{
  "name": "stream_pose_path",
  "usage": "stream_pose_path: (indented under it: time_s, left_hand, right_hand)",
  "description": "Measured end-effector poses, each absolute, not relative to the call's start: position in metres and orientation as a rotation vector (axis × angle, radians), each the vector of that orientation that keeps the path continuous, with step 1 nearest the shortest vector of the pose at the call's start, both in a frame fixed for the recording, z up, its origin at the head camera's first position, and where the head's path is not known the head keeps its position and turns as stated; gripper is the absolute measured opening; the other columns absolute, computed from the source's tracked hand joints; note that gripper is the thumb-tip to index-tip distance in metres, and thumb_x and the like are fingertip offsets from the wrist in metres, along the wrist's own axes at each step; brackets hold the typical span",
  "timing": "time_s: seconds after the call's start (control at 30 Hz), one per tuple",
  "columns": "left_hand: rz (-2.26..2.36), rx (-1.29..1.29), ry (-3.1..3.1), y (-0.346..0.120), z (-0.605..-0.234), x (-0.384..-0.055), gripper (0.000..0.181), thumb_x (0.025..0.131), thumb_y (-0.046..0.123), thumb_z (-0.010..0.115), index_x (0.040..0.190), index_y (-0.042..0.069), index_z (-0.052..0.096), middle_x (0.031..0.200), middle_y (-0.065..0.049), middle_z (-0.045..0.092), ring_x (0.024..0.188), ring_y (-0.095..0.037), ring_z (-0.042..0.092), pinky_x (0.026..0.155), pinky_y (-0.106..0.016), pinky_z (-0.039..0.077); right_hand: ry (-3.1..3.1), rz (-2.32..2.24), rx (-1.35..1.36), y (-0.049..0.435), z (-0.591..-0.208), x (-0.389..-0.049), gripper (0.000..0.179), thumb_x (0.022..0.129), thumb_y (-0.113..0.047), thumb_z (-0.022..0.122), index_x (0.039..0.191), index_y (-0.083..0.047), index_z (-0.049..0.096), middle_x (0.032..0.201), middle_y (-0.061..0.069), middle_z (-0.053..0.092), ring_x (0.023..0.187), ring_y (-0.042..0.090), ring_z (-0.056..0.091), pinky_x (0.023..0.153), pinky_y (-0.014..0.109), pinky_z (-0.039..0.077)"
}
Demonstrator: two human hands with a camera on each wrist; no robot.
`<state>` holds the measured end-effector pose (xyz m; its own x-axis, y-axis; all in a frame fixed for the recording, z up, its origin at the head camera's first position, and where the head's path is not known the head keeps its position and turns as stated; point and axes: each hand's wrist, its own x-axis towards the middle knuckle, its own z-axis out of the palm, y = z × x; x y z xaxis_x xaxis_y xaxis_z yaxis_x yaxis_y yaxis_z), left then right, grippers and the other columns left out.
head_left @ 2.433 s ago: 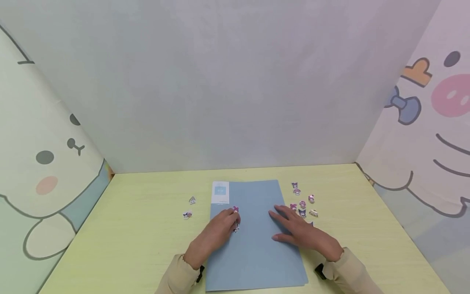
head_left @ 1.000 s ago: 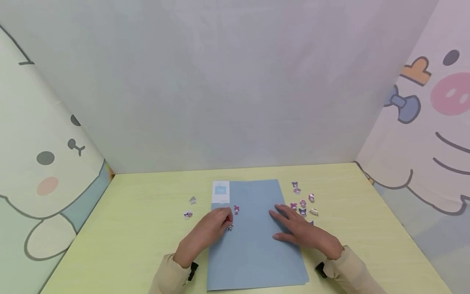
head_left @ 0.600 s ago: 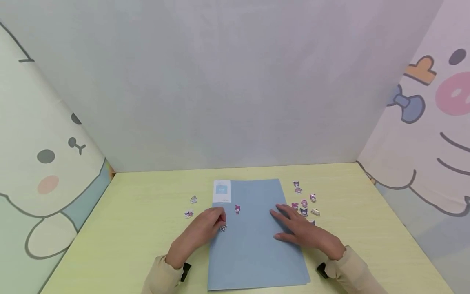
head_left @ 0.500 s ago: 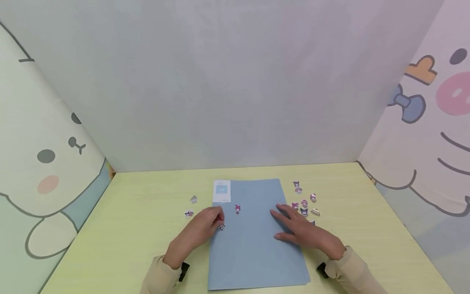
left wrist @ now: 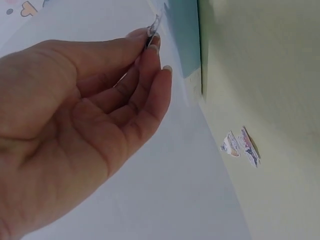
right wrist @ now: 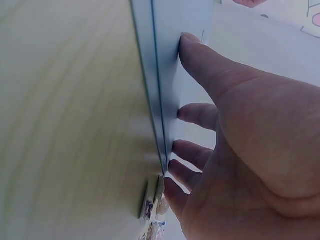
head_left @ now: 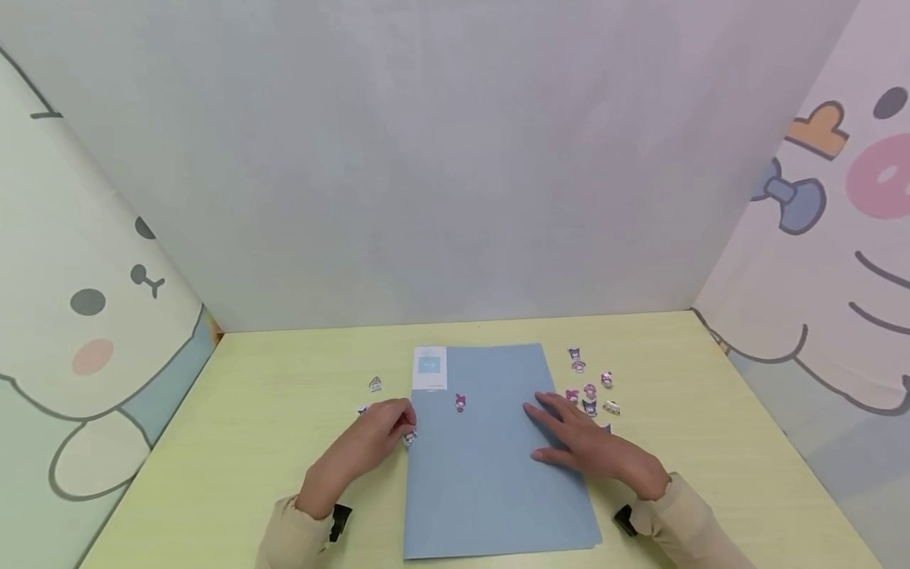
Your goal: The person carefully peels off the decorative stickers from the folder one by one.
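Observation:
In the head view my left hand (head_left: 377, 435) pinches a small cartoon-character sticker (head_left: 410, 437) at the left edge of a blue folder (head_left: 498, 490). Thumb and fingertips meet on this sticker (left wrist: 156, 22) in the left wrist view, where it is seen nearly edge-on. My right hand (head_left: 590, 444) rests on the folder's right side with its fingers spread and straight. The right wrist view has those fingertips touching the folder cover. A pink character sticker (head_left: 460, 403) lies on the folder, left of its middle. A white label (head_left: 430, 368) occupies the folder's top left corner.
Several loose stickers (head_left: 590, 407) lie on the pale yellow table (head_left: 249, 442) right of the folder. Another sticker (head_left: 375, 384) lies to its left, beyond my left hand, with a partly hidden sticker (head_left: 363, 410) nearer. A grey-white wall (head_left: 455, 174) stands behind the table.
My left hand has moved left with the pinched sticker, from over the folder to its left edge, uncovering the pink sticker and partly covering a loose one. My right hand has stayed put.

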<state>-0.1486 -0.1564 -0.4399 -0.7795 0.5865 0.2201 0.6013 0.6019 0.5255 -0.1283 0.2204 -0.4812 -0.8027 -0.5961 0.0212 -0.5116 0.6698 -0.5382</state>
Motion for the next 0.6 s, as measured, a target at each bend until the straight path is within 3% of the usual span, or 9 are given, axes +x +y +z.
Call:
stream_pose_path:
  time_s: [0.6]
  left_hand:
    - [-0.889,-0.992,-2.913,-0.181,-0.437,-0.147,0.014,0.096,-0.009,0.062,0.092,0.004,0.061,0.084,0.001,0.059,0.077,-0.009,0.050,0.071,-0.029,0.048]
  right_hand:
    - [2.762,-0.786,-0.987,0.221,-0.482,-0.129,0.069,0.101,-0.034,0.067,0.153,0.003,0.041,0.156,0.032,0.032,0.142,0.054,0.033,0.104,0.069,0.036]
